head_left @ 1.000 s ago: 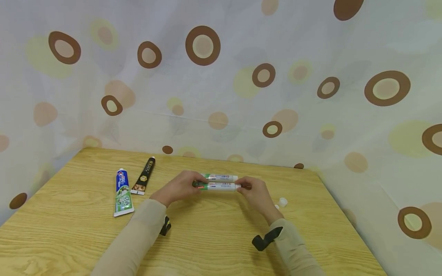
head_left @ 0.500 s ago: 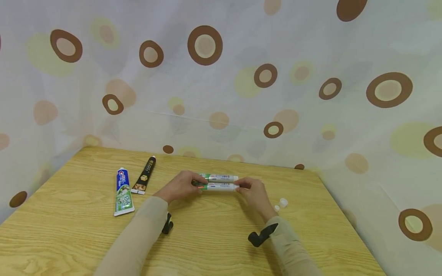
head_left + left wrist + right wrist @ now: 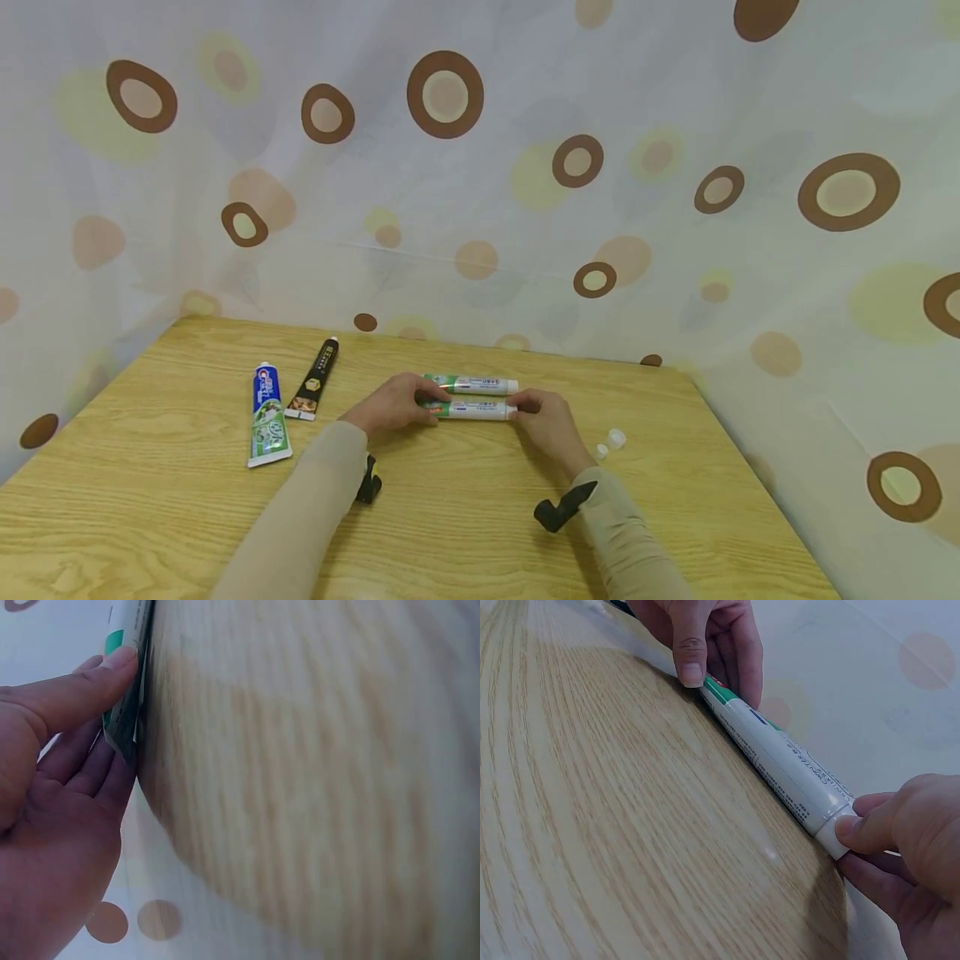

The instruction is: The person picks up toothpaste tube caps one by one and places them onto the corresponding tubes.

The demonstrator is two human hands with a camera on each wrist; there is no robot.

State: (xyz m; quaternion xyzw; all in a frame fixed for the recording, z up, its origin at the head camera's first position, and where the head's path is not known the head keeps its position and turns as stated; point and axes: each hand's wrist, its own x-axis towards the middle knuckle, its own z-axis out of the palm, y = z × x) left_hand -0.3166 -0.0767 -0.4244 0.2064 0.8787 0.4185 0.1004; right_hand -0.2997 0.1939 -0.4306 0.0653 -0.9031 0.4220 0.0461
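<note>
A white and green toothpaste tube [image 3: 480,410] lies crosswise close over the table, its label facing up. My left hand [image 3: 395,404] pinches its green tail end between thumb and fingers, as the left wrist view also shows. At the other end my right hand [image 3: 546,421] pinches the white cap end [image 3: 831,834] with thumb and fingertips. Just beyond it lies a second, similar toothpaste tube [image 3: 483,385], parallel to the first with a narrow gap between them. The left fingers partly cover the tail of the near tube.
Left of my hands, a blue and green toothpaste tube [image 3: 267,417] and a black toothpaste tube [image 3: 315,379] lie on the wooden table [image 3: 442,517]. Two small white caps [image 3: 616,439] sit right of my right hand. A patterned curtain [image 3: 517,242] stands behind the table.
The held tube has moved down and slightly toward me, so the gap to the far tube has widened. Both hands keep their grip on its ends.
</note>
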